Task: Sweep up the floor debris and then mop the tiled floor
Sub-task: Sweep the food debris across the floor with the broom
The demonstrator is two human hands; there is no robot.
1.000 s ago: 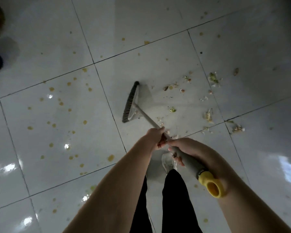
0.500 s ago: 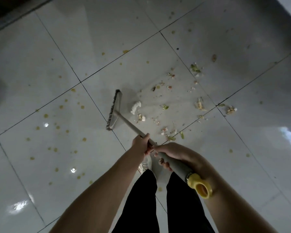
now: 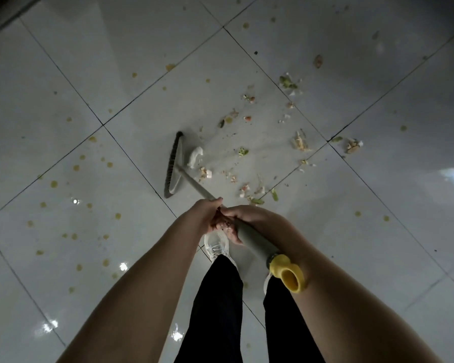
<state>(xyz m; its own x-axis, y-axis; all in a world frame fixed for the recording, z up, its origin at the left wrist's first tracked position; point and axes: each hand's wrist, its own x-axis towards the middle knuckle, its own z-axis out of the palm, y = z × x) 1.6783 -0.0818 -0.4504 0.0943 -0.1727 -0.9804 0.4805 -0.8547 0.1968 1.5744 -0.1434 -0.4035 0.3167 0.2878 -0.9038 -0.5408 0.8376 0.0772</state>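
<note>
Across the glossy white tiled floor [image 3: 63, 74], the grey-handled broom with dark bristles [image 3: 192, 183] rests its head on the tile. Scattered food scraps [image 3: 300, 142] lie to its right, and a crumpled white scrap [image 3: 195, 157] sits just beside it. Short, low strokes should gather them into one pile without flicking. The left hand [image 3: 207, 216] and right hand [image 3: 249, 218], touching, both curl round the handle's upper part.
</note>
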